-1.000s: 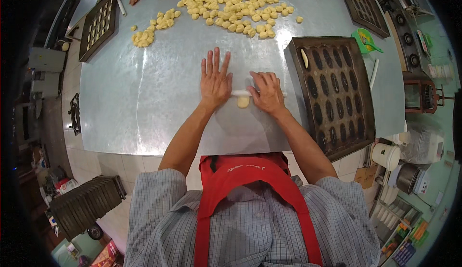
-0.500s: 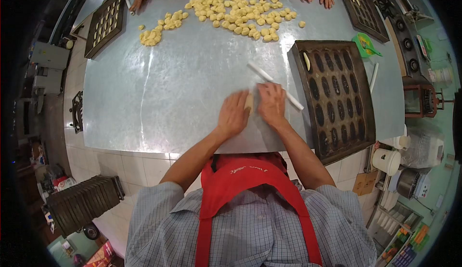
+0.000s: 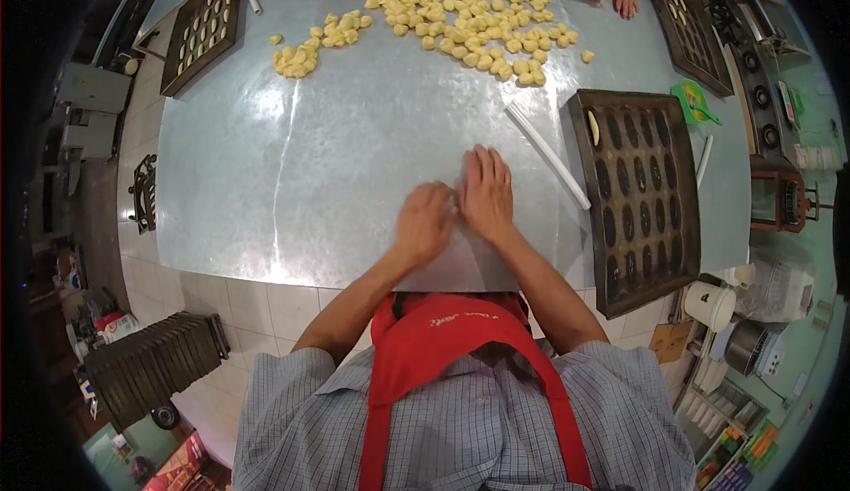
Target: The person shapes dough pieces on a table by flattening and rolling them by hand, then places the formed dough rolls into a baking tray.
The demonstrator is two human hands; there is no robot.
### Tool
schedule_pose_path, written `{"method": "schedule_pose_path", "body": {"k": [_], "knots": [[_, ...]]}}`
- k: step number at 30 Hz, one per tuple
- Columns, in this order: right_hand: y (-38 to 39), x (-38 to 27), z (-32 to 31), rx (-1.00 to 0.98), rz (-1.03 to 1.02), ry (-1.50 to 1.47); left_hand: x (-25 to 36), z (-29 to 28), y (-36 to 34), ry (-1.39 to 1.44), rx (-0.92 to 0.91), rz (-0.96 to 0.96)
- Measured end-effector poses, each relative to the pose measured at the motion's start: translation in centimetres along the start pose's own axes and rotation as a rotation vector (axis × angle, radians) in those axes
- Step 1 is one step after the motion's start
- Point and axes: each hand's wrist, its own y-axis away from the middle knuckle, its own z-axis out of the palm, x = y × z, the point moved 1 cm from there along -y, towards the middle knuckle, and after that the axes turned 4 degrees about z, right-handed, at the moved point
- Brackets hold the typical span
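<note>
Over the metal table (image 3: 221,172), close to its near edge, my two hands meet at the fingers. My left hand (image 3: 427,221) is bent inward with its fingers curled and slightly blurred; whatever lies under them is hidden. Beside it, my right hand (image 3: 487,197) lies flat with long fingers stretched forward, its thumb side touching the left fingertips. A slim white rolling pin (image 3: 547,156) rests at a slant to the right, apart from my right hand. Right of that stands a dark baking tray (image 3: 693,261) with oval wells; one pale strip of dough (image 3: 594,128) sits in its far left well.
Many yellow dough balls (image 3: 469,22) cover the far middle. A filled tray (image 3: 165,84) stands far left, another tray (image 3: 722,79) far right. A green tub (image 3: 691,92) and a white rod (image 3: 705,159) lie beyond my tray. Other people's hands (image 3: 624,0) work along the far edge.
My hands have closed together, and the pale dough piece seen between them is now covered. My right hand has come away from the rolling pin. The whole view has shifted slightly.
</note>
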Motion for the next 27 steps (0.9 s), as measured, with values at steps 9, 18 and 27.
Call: {"method": "schedule_pose_path", "body": {"k": [9, 18, 27], "knots": [[-1.1, -1.8, -0.8, -0.105, 0.049, 0.244, -14.1, -5.0, -13.4, -0.265, 0.15, -0.047], [3.1, -1.8, -5.1, -0.189, 0.023, -0.176, -19.0, -3.0, -30.4, -0.257, 0.117, -0.293], [-1.7, 11.4, -13.0, 0.291, 0.567, -0.19, -10.2, -4.2, -6.4, 0.094, 0.171, -0.327]]}}
